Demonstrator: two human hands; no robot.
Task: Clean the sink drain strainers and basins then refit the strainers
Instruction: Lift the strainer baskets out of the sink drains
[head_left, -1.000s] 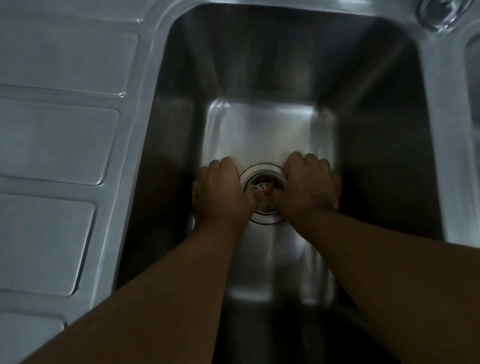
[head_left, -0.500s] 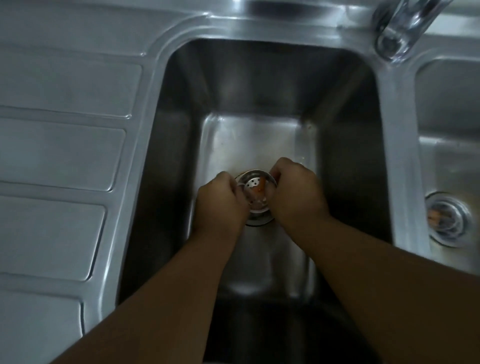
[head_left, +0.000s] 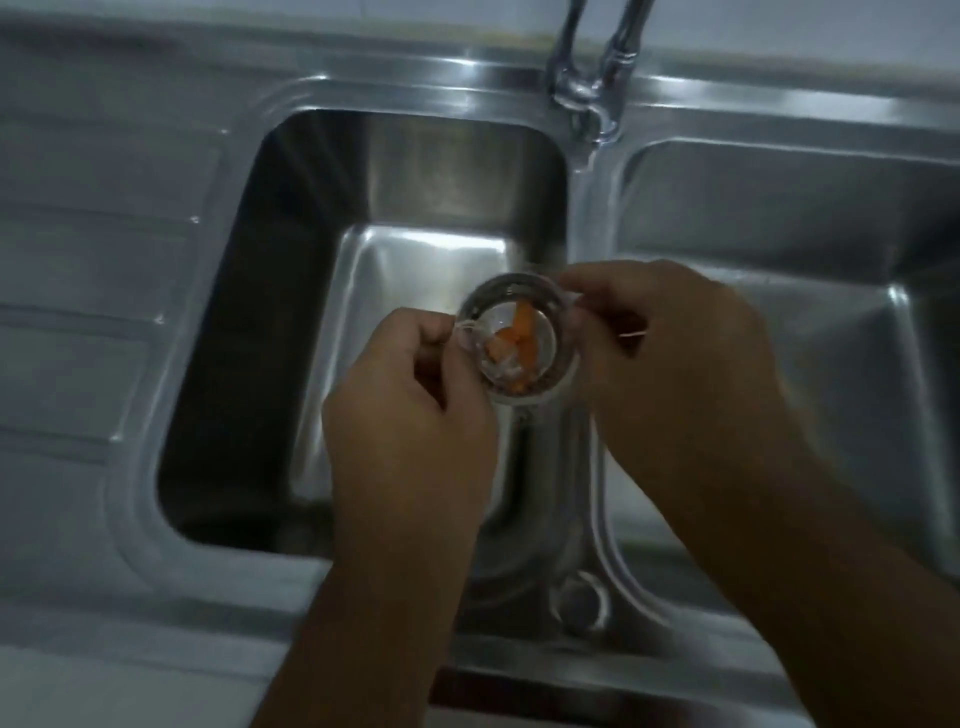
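With our left hand (head_left: 410, 415) and right hand (head_left: 670, 353) pinching the strainer (head_left: 511, 306) by its rim, we should hold it level so the orange scraps (head_left: 519, 335) do not spill.

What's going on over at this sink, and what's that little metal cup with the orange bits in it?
A person is cleaning a double steel sink. Both hands hold a round drain strainer up over the left basin, close to the divider. The left hand pinches its left rim and the right hand grips its right side. Orange food scraps sit inside it, so it has not been emptied yet. The faucet stands behind, between the two basins.
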